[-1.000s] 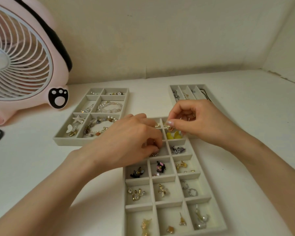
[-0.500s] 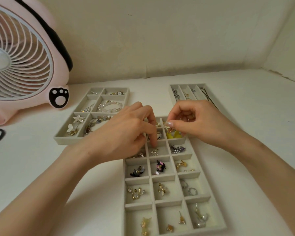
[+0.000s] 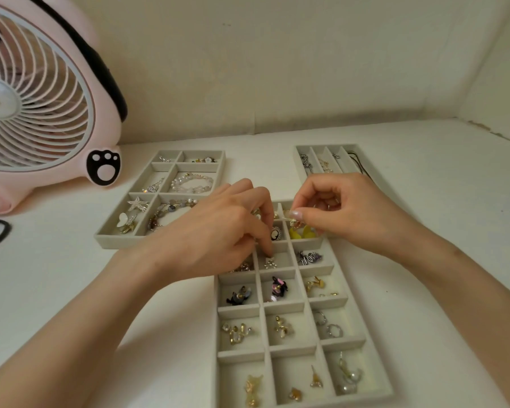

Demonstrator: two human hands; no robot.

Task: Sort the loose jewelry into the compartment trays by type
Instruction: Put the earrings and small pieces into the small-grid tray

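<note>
At the far edge of the earring tray (image 3: 240,354), the left hand (image 3: 215,237) touches a silver stud (image 3: 270,262), grip unclear; the right hand (image 3: 345,213) pinches a gold earring (image 3: 293,220) just beside.

Matt velvety tray (image 3: 306,347), glossy plastic fan (image 3: 102,92)

Pink fan (image 3: 36,92) with paw badge (image 3: 103,167) at far left, black cable (image 3: 8,232) beside it, on white tabletop (image 3: 424,172)

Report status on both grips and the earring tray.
Left grip fingertip down at silver stud, hold unclear. Right grip pinching gold piece over earring tray. Nothing blocking.
</note>
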